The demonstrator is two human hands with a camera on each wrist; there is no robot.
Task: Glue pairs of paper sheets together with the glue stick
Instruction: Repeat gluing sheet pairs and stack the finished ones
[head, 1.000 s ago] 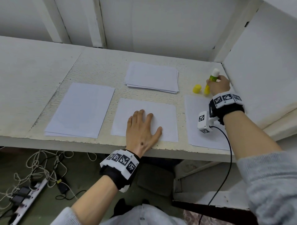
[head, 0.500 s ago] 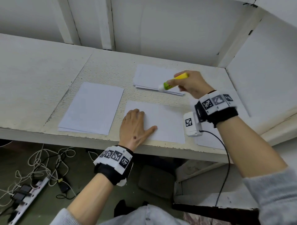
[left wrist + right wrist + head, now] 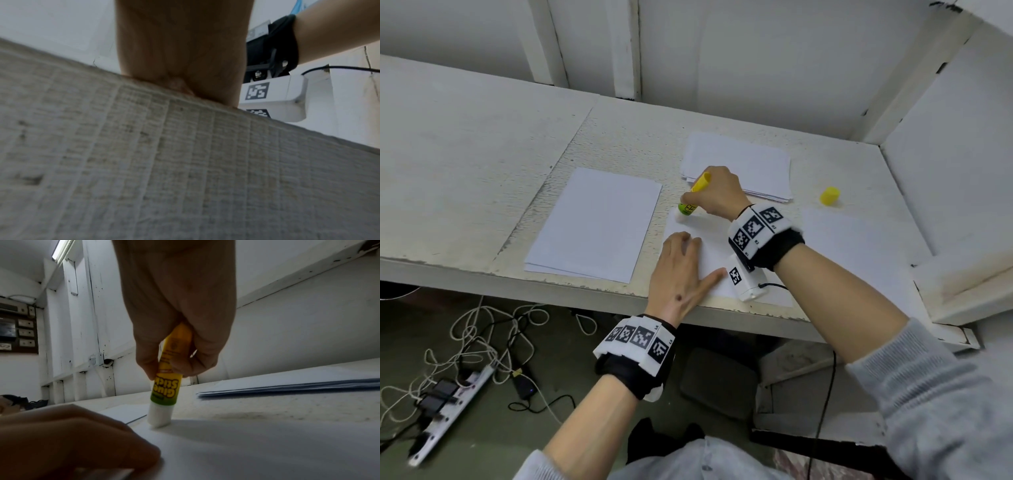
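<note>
My right hand (image 3: 717, 195) grips a yellow and green glue stick (image 3: 693, 198) (image 3: 167, 379), cap off. Its white tip touches the far left corner of the middle paper sheet (image 3: 710, 253) (image 3: 257, 447). My left hand (image 3: 683, 270) lies flat on that sheet's near left part, fingers straight. In the left wrist view only the heel of the left hand (image 3: 183, 53) shows, pressed at the table's edge. A sheet pile (image 3: 595, 222) lies to the left, a stack (image 3: 743, 164) at the back and a single sheet (image 3: 859, 240) on the right.
The yellow cap (image 3: 829, 196) stands on the white table (image 3: 465, 144) at the back right. A white wall panel (image 3: 955, 154) closes the right side. Cables and a power strip (image 3: 448, 404) lie on the floor below the table's front edge.
My right hand carried the glue stick from the back right, over the back stack, down to the middle sheet's far left corner. The left hand stayed flat on the sheet.
</note>
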